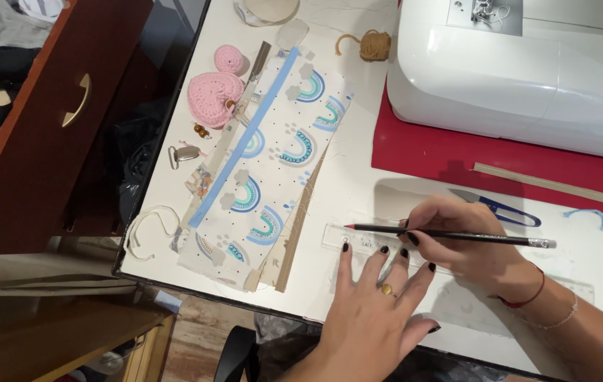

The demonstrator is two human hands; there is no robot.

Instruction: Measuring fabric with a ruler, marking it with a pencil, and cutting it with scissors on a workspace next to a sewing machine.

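My left hand (374, 309) lies flat, fingers spread, pressing a clear plastic ruler (358, 239) onto the white table (347, 187). My right hand (466, 244) grips a black pencil (450, 234) with a red tip pointing left along the ruler's upper edge. To the left lies a strip of white fabric with blue rainbow prints (273, 163) with a light blue ribbon (245, 138) running beside it.
A white sewing machine (521, 67) stands on a red mat (429, 152) at the back right. Blue thread snips (503, 206) lie behind my right hand. Pink crocheted hearts (214, 95), a metal clip (183, 153), a twine ball (375, 44) and a wooden drawer (47, 120) are at the left.
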